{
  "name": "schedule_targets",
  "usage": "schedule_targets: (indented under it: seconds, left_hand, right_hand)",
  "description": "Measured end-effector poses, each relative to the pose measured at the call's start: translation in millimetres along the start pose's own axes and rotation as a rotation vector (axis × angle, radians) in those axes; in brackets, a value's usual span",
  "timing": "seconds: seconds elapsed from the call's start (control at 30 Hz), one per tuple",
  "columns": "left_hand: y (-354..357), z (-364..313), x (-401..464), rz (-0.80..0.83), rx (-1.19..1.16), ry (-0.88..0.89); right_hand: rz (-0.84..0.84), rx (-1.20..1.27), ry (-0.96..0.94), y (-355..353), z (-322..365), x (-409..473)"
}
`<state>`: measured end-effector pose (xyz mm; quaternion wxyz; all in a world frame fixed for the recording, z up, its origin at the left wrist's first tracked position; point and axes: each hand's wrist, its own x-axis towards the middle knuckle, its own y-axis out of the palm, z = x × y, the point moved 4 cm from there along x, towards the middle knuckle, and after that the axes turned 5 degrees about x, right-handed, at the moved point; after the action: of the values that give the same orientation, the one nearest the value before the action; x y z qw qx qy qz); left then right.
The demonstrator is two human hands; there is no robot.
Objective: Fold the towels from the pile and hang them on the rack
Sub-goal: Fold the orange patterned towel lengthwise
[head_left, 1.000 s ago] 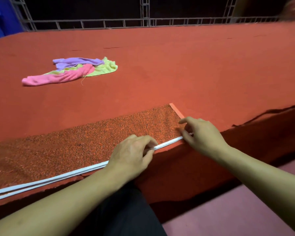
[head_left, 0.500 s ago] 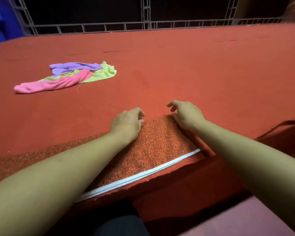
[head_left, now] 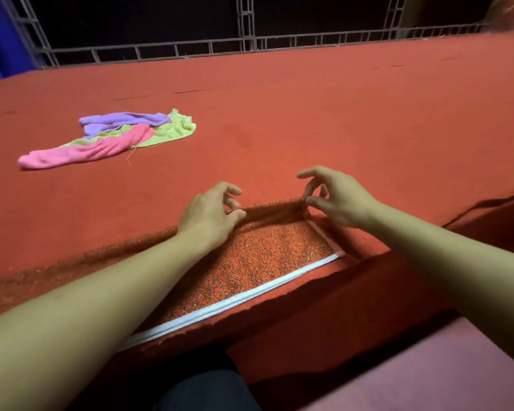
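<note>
So both hands are pinching the far edge of the speckled red towel [head_left: 258,256] at the near edge of the desk [head_left: 339,120]: left hand [head_left: 211,215] and right hand [head_left: 339,197] each have fingers curled onto the raised fold. Well apart, far left, sits the pile [head_left: 110,137]: purple, pink, yellow-green towels.

Nubbly speckled red towel [head_left: 264,256] with smooth white hem lies on matt red felt table [head_left: 339,114].

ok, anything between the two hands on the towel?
Head view: only the orange towel's raised far edge spans from left hand to right hand.
</note>
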<state>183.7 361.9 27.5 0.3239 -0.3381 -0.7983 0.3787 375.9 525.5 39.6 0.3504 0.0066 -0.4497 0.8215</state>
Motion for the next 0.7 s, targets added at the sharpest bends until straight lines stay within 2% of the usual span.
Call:
schedule_targets:
  seconds: [0.3,0.6,0.7]
  left_hand:
    - [-8,-36,-89,0.097,0.020,0.201]
    - [7,-41,-112,0.193,0.142,0.210]
    - [6,-45,-111,0.197,0.148,0.207]
  right_hand:
    - [0.054,-0.097,-0.108,-13,0,-81]
    - [0.128,-0.170,-0.157,-9,5,-117]
    - [0.082,-0.172,-0.133,-13,12,-115]
